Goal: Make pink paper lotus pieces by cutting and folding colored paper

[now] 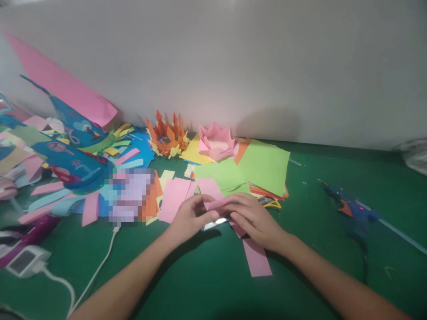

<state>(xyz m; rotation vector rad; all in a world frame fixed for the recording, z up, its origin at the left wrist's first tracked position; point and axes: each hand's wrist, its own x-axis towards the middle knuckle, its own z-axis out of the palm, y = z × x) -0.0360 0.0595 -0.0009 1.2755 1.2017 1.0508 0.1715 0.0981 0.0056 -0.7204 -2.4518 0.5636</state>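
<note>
Between my two hands is a small piece of pink paper (218,203), raised above the table. My left hand (196,213) pinches its left end with thumb and fingers. From the right, my right hand (250,218) closes on the other end. Below the hands lies a shiny silver-white object (216,223), partly covered, whose kind I cannot make out. A pink paper strip (256,258) lies flat near my right wrist. Beyond my left hand are pink paper sheets (175,200), and light green sheets (220,175) lie just past the fingertips.
A blue glue gun (358,215) lies at right with its cord. At the back stand an orange paper crown (168,138) and a pink folded paper form (216,142). Blue cone hats (71,162), paper strips and a white cable (108,255) crowd the left. Yellow-handled scissors (271,203) lie behind my right hand.
</note>
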